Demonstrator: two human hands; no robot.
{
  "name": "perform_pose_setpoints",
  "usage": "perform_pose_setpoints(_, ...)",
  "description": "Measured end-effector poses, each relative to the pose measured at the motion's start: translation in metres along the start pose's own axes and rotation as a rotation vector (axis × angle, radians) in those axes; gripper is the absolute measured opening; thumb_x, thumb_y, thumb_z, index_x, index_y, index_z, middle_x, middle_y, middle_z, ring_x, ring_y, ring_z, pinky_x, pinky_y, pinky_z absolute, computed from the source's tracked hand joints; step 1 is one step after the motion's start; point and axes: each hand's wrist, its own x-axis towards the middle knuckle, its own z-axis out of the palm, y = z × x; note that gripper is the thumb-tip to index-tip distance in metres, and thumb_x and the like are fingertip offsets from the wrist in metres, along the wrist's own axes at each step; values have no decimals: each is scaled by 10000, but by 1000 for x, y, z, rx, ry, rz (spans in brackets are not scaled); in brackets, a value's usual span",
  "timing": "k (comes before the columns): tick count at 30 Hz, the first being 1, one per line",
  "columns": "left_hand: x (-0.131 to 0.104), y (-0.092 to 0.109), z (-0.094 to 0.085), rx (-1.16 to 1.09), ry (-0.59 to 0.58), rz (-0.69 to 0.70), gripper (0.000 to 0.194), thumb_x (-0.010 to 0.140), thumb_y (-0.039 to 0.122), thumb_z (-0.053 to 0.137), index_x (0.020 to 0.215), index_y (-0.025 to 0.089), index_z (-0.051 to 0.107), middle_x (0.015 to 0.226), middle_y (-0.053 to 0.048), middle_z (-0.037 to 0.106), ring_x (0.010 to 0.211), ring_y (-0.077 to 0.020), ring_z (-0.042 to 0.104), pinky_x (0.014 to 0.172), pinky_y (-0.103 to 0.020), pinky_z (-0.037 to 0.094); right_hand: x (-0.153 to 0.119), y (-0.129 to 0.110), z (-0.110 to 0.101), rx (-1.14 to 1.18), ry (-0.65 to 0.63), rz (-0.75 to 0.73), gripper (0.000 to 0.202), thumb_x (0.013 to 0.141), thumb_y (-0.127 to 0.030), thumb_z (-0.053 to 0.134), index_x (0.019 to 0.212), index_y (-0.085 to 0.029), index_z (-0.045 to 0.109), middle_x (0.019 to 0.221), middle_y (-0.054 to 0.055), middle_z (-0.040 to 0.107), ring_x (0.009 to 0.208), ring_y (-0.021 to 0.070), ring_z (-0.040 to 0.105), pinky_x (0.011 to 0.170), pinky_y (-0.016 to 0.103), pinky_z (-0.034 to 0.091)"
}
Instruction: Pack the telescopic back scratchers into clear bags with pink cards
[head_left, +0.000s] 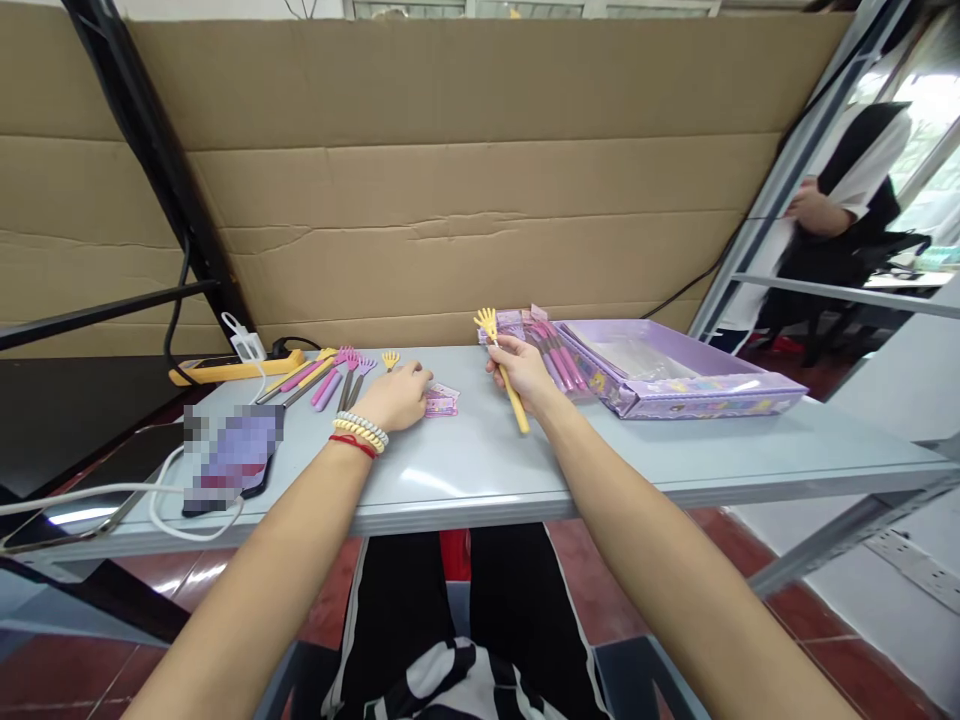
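My right hand point(521, 372) is closed around a yellow back scratcher point(513, 398), its small hand-shaped head pointing up and away from me. My left hand point(401, 393) rests low over the table with its fingers curled down; whatever they hold, if anything, is hidden. Small purple printed cards point(442, 402) lie right beside its fingertips. Just behind that hand, the head of another yellow back scratcher point(390, 360) shows. Several pink, purple and yellow back scratchers point(327, 378) lie further left. Packed pink back scratchers point(559, 355) lie beyond my right hand.
A purple display box point(712, 393) with clear plastic inside stands on the right of the table point(480, 470). A phone point(236, 455) and white cable point(161, 500) lie at the left. Cardboard point(480, 180) closes off the back. Another person point(832, 200) is beyond the right frame.
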Motion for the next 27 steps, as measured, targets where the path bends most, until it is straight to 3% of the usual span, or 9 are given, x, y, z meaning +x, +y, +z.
perform_pose_setpoints(4, 0, -10, 0, -52, -60, -128, 474, 824, 158, 356, 1254, 148, 555, 1302, -165, 528, 1097, -299, 582, 824, -403, 488, -1, 1, 1, -51, 24, -10, 325, 695, -298, 721, 948, -160, 571, 503, -56, 571, 298, 55, 391, 320, 178, 256)
perform_pose_setpoints(11, 2, -17, 8, -23, -162, -294, 412, 807, 197, 400, 1136, 108, 632, 1191, -227, 576, 1094, -354, 576, 841, -451, 483, -2, 5, 3, -169, 18, -43, 277, 711, -249, 668, 955, -158, 575, 494, -62, 571, 301, 58, 396, 332, 183, 270)
perform_pose_setpoints(18, 6, -26, 19, -23, -19, -397, 369, 756, 130, 461, 1060, 105, 669, 1025, -219, 651, 864, -284, 665, 711, -360, 512, -7, 7, 6, -361, -54, -80, 356, 746, -250, 633, 1084, -140, 606, 510, -61, 582, 309, 72, 434, 352, 201, 347)
perform_pose_setpoints(21, 8, -29, 21, -32, -4, -471, 354, 764, 121, 466, 1045, 90, 678, 988, -233, 662, 888, -307, 664, 698, -370, 514, -8, 8, 6, -388, -67, -90, 393, 775, -272, 607, 1141, -134, 578, 513, -62, 583, 312, 82, 456, 349, 204, 364)
perform_pose_setpoints(27, 10, -30, 23, -27, 51, -571, 341, 768, 159, 469, 981, 27, 700, 1142, -299, 592, 1038, -368, 600, 787, -428, 492, -9, 6, 8, -360, -66, -46, 325, 747, -242, 615, 1059, -152, 593, 510, -63, 576, 301, 93, 467, 327, 210, 371)
